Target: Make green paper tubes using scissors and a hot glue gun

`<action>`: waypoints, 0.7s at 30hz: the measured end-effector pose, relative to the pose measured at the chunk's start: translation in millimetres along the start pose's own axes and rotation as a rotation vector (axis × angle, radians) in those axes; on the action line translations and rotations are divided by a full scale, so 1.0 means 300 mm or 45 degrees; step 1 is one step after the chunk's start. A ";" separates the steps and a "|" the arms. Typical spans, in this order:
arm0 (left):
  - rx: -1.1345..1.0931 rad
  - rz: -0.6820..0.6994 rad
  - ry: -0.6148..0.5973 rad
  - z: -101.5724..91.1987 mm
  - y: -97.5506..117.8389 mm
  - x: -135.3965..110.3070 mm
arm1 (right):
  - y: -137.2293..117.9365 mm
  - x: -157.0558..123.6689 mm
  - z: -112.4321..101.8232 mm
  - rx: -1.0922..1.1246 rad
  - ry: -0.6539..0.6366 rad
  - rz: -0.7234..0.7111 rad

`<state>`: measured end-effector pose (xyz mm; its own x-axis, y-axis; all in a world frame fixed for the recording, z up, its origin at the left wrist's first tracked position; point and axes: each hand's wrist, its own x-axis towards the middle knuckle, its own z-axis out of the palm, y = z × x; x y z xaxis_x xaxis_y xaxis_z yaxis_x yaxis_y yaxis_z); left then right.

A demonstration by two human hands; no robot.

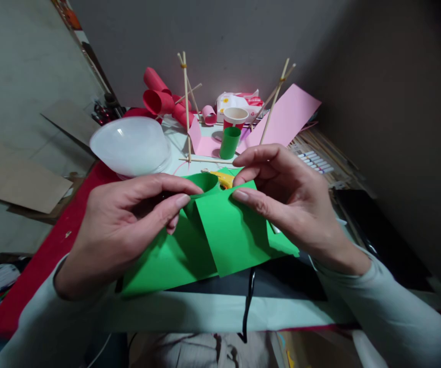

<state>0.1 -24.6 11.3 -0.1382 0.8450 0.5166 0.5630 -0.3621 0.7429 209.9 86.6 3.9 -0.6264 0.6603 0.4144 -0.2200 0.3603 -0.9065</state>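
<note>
A piece of green paper (236, 230) is held up in front of me, its left end curled over into a loop and its right part hanging flat. My left hand (128, 220) pinches the curled end between thumb and fingers. On the flat part's upper edge, my right hand (285, 199) grips with the thumb in front and a finger behind; its index finger is lifted off. Below lies a larger green sheet (159, 271). Behind the held paper, yellow-handled scissors (225, 179) are partly hidden. A rolled green paper tube (229, 143) stands upright farther back.
White bowls (130, 145) stand at the left. Stick frames (185, 107) rise at the back, among red paper rolls (158, 102), a paper cup (236, 117) and pink paper (295, 115). Markers (314, 161) lie right. A black cord (249, 306) hangs over the front edge.
</note>
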 end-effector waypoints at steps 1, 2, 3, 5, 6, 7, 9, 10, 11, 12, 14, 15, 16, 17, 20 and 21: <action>0.011 0.016 0.004 -0.001 0.001 0.001 | -0.001 0.000 0.000 -0.010 0.004 -0.009; 0.020 0.037 0.003 -0.001 0.001 0.003 | -0.002 0.000 -0.001 -0.019 0.006 -0.015; 0.026 0.056 0.000 -0.001 0.001 0.004 | -0.004 -0.001 0.000 -0.027 0.008 -0.021; 0.036 0.091 -0.004 0.000 0.000 0.007 | -0.007 -0.002 0.001 -0.037 0.010 -0.029; 0.040 0.102 -0.003 0.000 -0.001 0.007 | -0.008 -0.003 0.003 -0.038 0.011 -0.032; 0.043 0.110 -0.009 0.000 -0.001 0.007 | -0.009 -0.004 0.005 -0.035 0.012 -0.039; 0.042 0.112 -0.035 -0.002 -0.002 0.003 | -0.009 -0.004 0.009 -0.027 0.014 -0.051; 0.035 0.103 -0.052 -0.003 -0.002 0.001 | -0.008 -0.004 0.010 -0.020 0.011 -0.060; 0.025 0.094 -0.067 -0.003 -0.002 -0.001 | -0.007 -0.004 0.012 -0.014 0.007 -0.071; 0.017 0.090 -0.075 -0.004 -0.002 -0.003 | -0.005 -0.005 0.012 -0.014 -0.002 -0.084; 0.006 0.111 -0.074 -0.003 -0.001 -0.004 | 0.001 -0.006 0.012 -0.035 -0.021 -0.119; 0.004 0.131 -0.071 -0.001 -0.002 -0.003 | 0.003 -0.008 0.012 -0.057 -0.029 -0.142; 0.002 0.151 -0.066 0.001 -0.003 -0.003 | 0.006 -0.010 0.011 -0.083 -0.035 -0.163; 0.003 0.164 -0.064 0.002 -0.004 -0.002 | 0.008 -0.011 0.011 -0.105 -0.036 -0.180; 0.001 0.183 -0.089 0.004 -0.008 -0.003 | 0.006 -0.013 0.010 -0.092 -0.023 -0.196; -0.003 0.189 -0.096 0.004 -0.009 -0.005 | 0.003 -0.011 0.008 -0.061 -0.021 -0.182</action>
<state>-0.4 -24.4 8.1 0.0079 0.8092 0.5875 0.5709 -0.4861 0.6617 209.9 83.0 1.6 -0.6032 0.5894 0.5374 -0.2724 0.4810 -0.8333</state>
